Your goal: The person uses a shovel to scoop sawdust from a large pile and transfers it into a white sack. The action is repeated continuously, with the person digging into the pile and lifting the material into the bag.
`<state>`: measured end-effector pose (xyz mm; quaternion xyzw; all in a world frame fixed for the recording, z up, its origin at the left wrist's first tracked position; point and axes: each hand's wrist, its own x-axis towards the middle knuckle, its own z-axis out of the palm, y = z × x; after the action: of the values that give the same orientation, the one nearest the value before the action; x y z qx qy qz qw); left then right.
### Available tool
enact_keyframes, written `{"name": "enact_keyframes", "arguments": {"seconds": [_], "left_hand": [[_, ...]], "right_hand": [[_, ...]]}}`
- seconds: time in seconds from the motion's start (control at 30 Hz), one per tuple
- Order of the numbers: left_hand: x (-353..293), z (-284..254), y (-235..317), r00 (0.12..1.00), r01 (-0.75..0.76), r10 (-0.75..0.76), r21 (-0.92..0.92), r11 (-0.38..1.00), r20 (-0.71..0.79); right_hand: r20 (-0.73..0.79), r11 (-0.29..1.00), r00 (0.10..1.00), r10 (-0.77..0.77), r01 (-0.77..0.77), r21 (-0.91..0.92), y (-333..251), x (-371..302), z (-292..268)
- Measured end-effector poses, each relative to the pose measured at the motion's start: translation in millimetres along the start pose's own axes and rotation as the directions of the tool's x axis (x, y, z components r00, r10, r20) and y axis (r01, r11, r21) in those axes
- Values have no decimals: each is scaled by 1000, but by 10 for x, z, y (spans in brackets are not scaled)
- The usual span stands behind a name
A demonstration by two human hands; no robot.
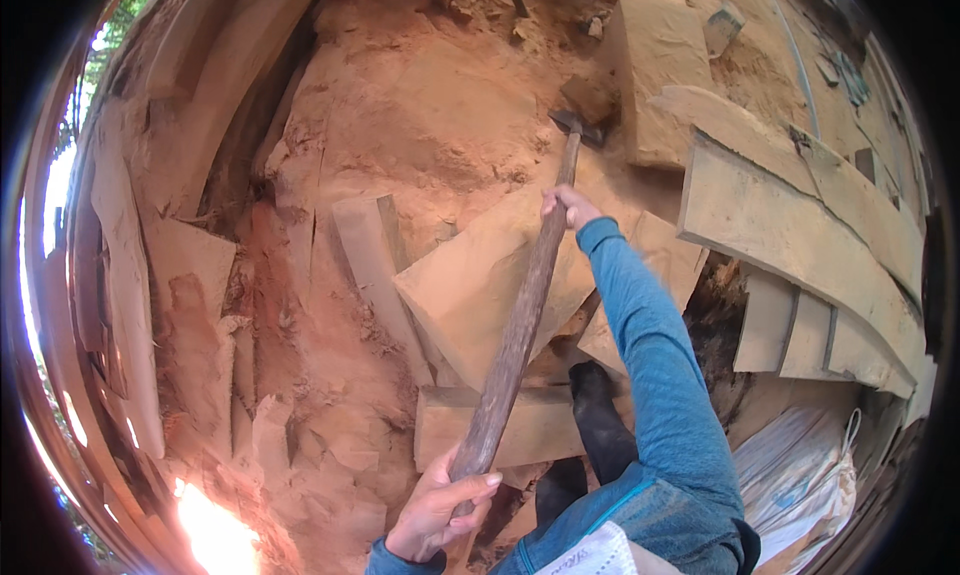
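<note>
Both my hands hold a long wooden-handled tool (525, 320). Its dark metal head (577, 125) extends crosswise at the far end; whether it is a hoe or a pick cannot be made out. My left hand (440, 505) wraps around the thick near end of the handle, close to my body. Farther up, my right hand (572, 207) is closed around the shaft below the head, its arm stretched forward. The head rests at or just above reddish sawdust-like material, beside a dusty wood block (660, 80). Below the shaft lies a broad angular wood piece (460, 300).
Long slabs (225, 85) lean at the left. Thick boards (790, 255) are stacked at the right. A beam (500, 425) lies crosswise before my dark-covered feet (600, 415). A white sack (795, 475) sits at lower right. Bright sunlight falls at lower left.
</note>
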<state>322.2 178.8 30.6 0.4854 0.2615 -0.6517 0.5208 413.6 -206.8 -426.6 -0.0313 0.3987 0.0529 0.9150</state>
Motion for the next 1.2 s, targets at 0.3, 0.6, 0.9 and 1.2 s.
{"name": "enact_keyframes", "arguments": {"seconds": [0.3,0.6,0.9,1.2], "left_hand": [[1604,-534,-1696,998,17,-19,27,999,54],[2627,158,-1167,966,38,13,-192,981,257],[3083,-233,-979,991,18,10,-209,978,135],[3453,-404,-890,993,59,-40,-168,984,114]], "right_hand": [[-206,943,963,-173,102,-318,146,61,-1104],[-273,790,854,-442,226,-570,-1110,274,-721],[-220,857,897,-382,255,-448,-906,483,-714],[-258,840,914,-313,140,-524,-1138,959,-992]]}}
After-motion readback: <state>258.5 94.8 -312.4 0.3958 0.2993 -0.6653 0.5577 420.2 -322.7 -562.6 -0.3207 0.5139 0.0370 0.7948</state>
